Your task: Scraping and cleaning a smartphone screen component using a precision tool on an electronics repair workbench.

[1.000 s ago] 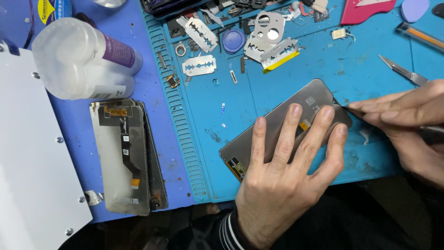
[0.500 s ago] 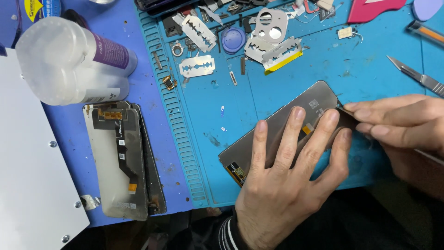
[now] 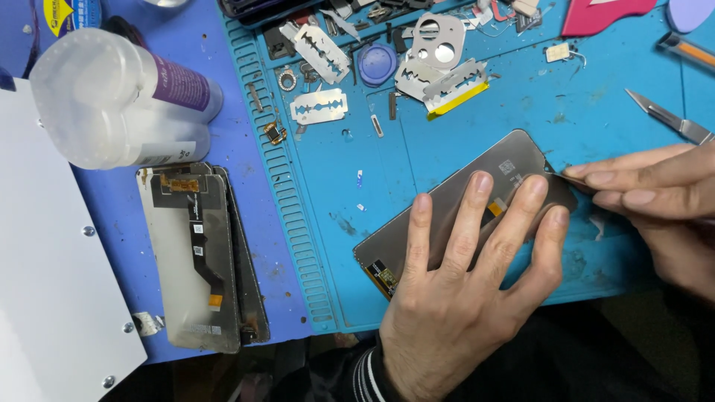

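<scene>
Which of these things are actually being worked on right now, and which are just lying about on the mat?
In use:
- dark phone screen panel, pressed flat by the left hand
- right hand, fingertips at the panel's upper right edge

Lying about:
- razor blades
- stack of screen panels
- plastic bottle on its side
- scalpel
- round blue cap
- white board

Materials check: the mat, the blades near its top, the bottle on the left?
Mat: likely silicone, matte blue, ridged edge. Blades: thin bare metal, shiny with slotted centres. Bottle: translucent frosted plastic, probably; cloudy walls, purple label.
</scene>
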